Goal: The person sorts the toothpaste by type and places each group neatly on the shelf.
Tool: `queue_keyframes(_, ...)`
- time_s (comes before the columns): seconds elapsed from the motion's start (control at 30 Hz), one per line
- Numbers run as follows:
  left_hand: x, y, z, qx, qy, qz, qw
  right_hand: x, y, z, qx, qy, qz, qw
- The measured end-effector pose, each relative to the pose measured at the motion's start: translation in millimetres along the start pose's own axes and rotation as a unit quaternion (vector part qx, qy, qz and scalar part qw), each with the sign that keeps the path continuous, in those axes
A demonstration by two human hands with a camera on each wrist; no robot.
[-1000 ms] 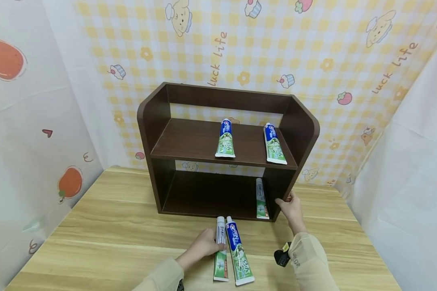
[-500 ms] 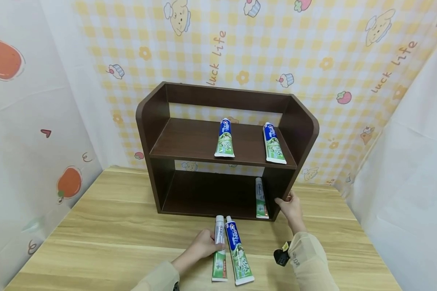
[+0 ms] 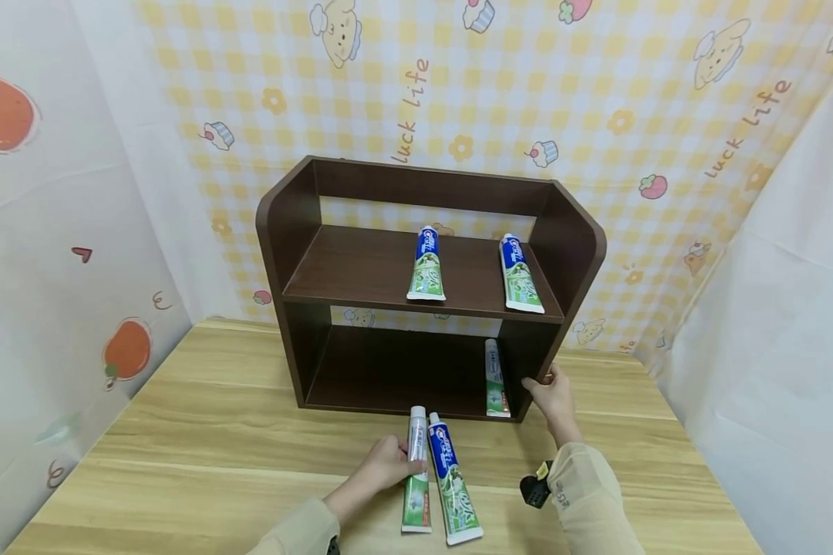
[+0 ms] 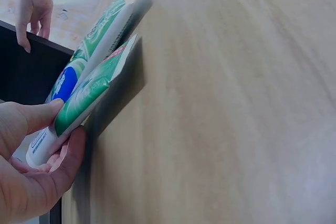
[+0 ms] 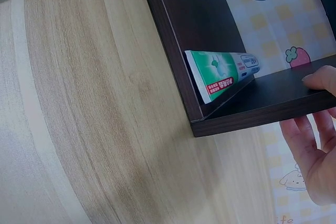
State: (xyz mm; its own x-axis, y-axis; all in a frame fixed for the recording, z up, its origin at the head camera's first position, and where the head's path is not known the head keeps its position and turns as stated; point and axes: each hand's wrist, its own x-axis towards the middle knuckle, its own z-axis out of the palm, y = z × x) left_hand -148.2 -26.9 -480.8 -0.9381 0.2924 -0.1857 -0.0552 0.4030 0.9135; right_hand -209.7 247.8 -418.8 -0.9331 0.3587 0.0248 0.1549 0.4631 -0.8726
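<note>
My left hand [image 3: 385,464] pinches a white-and-green toothpaste tube [image 3: 416,505] between thumb and fingers, its cap end toward the shelf. In the left wrist view the tube's flat end [image 4: 122,59] stands over its shadow on the table. Just right of it lies a blue-and-green toothpaste tube [image 3: 453,478], cap also toward the shelf. My right hand [image 3: 554,401] grips the right side panel of the dark brown two-tier shelf [image 3: 361,262], thumb inside and fingers outside. Beside that panel, on the lower tier, lies another white-and-green tube [image 5: 218,72].
Two blue-and-green tubes, one near the middle [image 3: 426,270] and one at the right [image 3: 521,277], lie on the upper tier. The shelf stands on a wood-grain table [image 3: 201,432] before a checked curtain [image 3: 264,92]. A black device [image 3: 536,487] sits by the right wrist.
My left hand has brought the white-and-green tube slightly toward the shelf. The right hand has kept its grip on the side panel, and the other tubes have stayed in place.
</note>
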Motion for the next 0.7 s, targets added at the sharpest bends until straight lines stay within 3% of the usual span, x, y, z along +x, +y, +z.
queue_keyframes(0.47,15.9,13.9,-13.6,0.015,0.013,0.013,0.9997,-0.8,-2.1,0.0,0.002,-0.001,0.004,1.0)
queue_keyframes(0.7,24.2,21.1,-19.2,0.041,0.032,-0.004,0.9986,-0.4,-1.2,0.0,0.002,-0.001,0.004,1.0)
